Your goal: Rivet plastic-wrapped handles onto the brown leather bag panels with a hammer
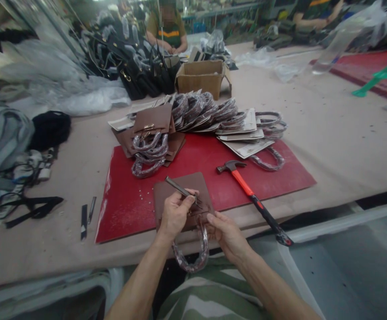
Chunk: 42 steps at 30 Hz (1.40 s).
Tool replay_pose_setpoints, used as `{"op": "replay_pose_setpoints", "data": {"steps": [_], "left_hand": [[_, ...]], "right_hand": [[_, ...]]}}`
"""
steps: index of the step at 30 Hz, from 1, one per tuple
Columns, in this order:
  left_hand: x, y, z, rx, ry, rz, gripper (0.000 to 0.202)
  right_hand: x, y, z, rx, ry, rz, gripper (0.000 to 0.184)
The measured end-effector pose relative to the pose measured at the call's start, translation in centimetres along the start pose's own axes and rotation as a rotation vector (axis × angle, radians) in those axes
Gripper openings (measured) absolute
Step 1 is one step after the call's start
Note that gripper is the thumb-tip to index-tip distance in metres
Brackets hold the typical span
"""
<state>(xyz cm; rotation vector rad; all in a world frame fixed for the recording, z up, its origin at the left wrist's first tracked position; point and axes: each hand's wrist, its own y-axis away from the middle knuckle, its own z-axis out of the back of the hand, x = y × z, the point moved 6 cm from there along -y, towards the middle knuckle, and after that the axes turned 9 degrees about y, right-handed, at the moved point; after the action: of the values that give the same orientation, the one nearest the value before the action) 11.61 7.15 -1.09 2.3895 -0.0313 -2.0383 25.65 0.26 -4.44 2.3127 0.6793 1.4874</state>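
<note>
In my left hand [175, 214] is a slim metal punch [177, 186], pinched between thumb and fingers, its far end pointing up and left. That hand is over a brown bag panel [183, 183] lying on the red board. With fingers and thumb at the panel's right near edge, my right hand [226, 233] grips it. A plastic-wrapped handle [193, 267] loops from the panel past the table's front edge. My fingers partly hide the metal fitting near the punch's lower end. A claw hammer [251, 193] with an orange and black grip lies to the right.
Stacked brown panels with wrapped handles [153, 120] lie on the red board [123, 200], and more [207, 111] line its back. Behind them is a cardboard box [200, 78]. Small metal tools [84, 222] lie left. Grey bins [353, 266] stand below. A co-worker [168, 33] sits opposite.
</note>
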Motion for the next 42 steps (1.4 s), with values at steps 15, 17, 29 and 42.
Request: {"op": "replay_pose_setpoints", "data": {"steps": [15, 17, 29, 42], "left_hand": [[-2.0, 0.4, 1.1, -0.004, 0.212, -0.011, 0.018], [-2.0, 0.5, 1.2, 0.005, 0.277, 0.006, 0.019], [-3.0, 1.3, 1.7, 0.094, 0.137, -0.046, 0.016], [-0.7, 1.0, 2.5, 0.025, 0.058, 0.034, 0.016]], "right_hand": [[2.3, -2.7, -1.3, 0.224, 0.121, 0.308, 0.032], [2.4, -2.8, -1.4, 0.239, 0.116, 0.307, 0.032], [1.6, -2.9, -0.9, 0.256, 0.109, 0.288, 0.029], [1.2, -2.9, -1.7, 0.091, 0.288, 0.136, 0.040]]}}
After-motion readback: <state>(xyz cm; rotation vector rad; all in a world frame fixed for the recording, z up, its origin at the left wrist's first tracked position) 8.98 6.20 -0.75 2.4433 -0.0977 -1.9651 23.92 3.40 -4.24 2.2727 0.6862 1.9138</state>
